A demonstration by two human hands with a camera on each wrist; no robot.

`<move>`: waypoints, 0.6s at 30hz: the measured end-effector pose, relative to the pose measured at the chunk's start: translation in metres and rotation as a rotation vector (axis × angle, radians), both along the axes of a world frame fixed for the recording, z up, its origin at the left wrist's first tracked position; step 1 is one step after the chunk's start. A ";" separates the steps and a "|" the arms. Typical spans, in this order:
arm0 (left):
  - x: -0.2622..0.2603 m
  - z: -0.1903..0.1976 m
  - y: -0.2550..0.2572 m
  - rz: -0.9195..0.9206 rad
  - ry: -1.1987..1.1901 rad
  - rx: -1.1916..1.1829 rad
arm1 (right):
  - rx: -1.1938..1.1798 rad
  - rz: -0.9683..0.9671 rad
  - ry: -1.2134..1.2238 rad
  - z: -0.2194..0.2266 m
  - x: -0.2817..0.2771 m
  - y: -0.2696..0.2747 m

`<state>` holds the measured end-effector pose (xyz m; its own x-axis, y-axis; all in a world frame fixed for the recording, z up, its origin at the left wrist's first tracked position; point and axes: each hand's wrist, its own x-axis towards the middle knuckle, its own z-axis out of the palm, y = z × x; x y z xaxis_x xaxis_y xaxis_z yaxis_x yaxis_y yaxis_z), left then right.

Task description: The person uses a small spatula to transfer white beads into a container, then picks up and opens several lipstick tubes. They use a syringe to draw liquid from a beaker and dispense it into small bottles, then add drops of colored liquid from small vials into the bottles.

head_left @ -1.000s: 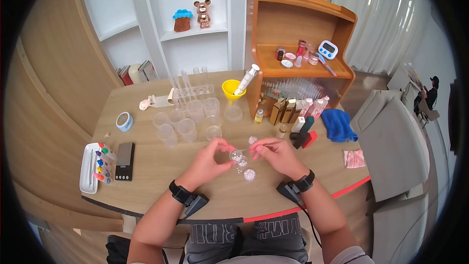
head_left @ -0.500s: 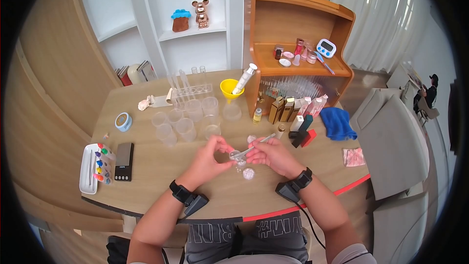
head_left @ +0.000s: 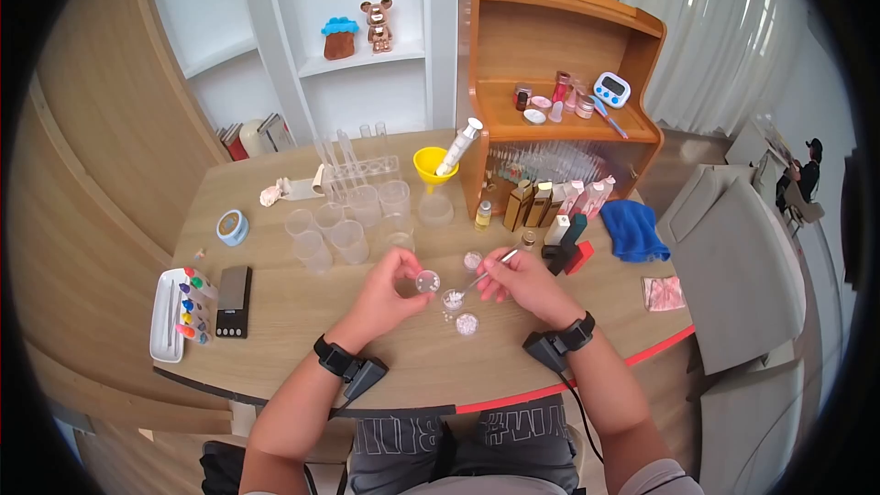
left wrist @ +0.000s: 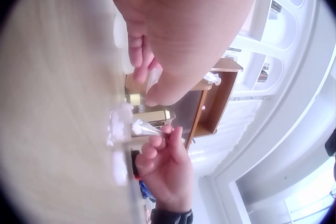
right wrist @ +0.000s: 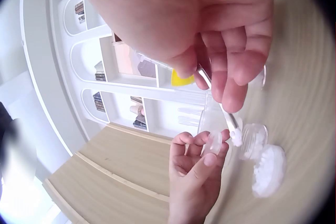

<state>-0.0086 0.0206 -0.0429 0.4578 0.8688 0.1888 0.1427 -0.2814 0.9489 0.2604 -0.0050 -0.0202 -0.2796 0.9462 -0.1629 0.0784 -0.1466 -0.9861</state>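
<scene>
My left hand [head_left: 390,289] pinches a small clear round cup [head_left: 427,281] by its edge, with a few white bits in it. In my right hand [head_left: 524,284] is a slim metal scoop [head_left: 495,271], held between thumb and fingers. White bits cling to the scoop's tip [right wrist: 236,139] in the right wrist view, close over an open clear jar [right wrist: 254,139] of the same bits. Nearer me stands a second small jar [head_left: 467,324] heaped with pinkish-white pieces; a third jar [head_left: 473,261] is behind. Loose white bits [head_left: 447,317] lie on the table beside the jars.
Several clear plastic cups [head_left: 348,240] and a test-tube rack [head_left: 371,171] stand behind my left hand. A yellow funnel [head_left: 429,163] holds a syringe. Small boxes [head_left: 541,208] line the wooden cabinet [head_left: 568,0]; at left are a black scale [head_left: 234,302] and white tray [head_left: 165,330].
The left hand has drawn the small cup left and tilted it up, away from the jars. The scoop has gone from the cup to over the open jar, its handle now steeper.
</scene>
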 end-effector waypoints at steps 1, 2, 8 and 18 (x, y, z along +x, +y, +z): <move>-0.001 -0.002 0.002 -0.005 0.003 0.009 | 0.001 0.017 -0.013 0.001 0.000 0.000; -0.002 -0.004 0.003 -0.010 0.005 0.016 | 0.001 0.034 -0.026 0.002 -0.001 0.000; 0.000 -0.012 0.003 -0.041 -0.078 0.082 | 0.021 0.098 -0.020 0.003 -0.001 -0.002; 0.001 -0.007 0.003 -0.049 -0.039 0.095 | 0.022 0.031 0.008 0.005 -0.006 -0.004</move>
<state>-0.0079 0.0241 -0.0503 0.4900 0.8230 0.2874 0.0902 -0.3757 0.9223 0.2544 -0.0089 -0.0154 -0.3105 0.9403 -0.1395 0.0752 -0.1219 -0.9897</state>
